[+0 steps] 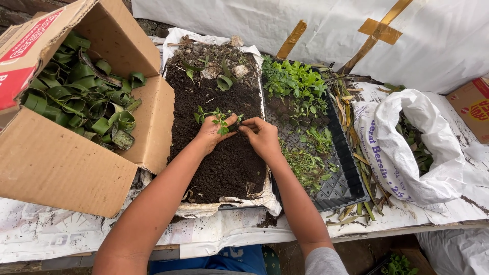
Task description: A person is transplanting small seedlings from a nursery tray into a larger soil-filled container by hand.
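Observation:
A heap of dark soil (pixel 219 153) lies on a white sheet in the middle of the table. My left hand (pixel 211 133) rests on the soil and pinches a small green seedling (pixel 218 118), its leaves sticking up between thumb and fingers. My right hand (pixel 261 135) is just to the right, fingertips meeting the left hand at the seedling's base. To the right, a black seedling tray (pixel 341 186) holds many small green seedlings (pixel 295 84).
An open cardboard box (pixel 61 163) at left is full of rolled green leaf cups (pixel 76 97). One leaf cup (pixel 224 82) lies on the far soil. A white sack (pixel 407 147) with plant scraps sits at right. Dry leaf strips (pixel 356 153) lie beside the tray.

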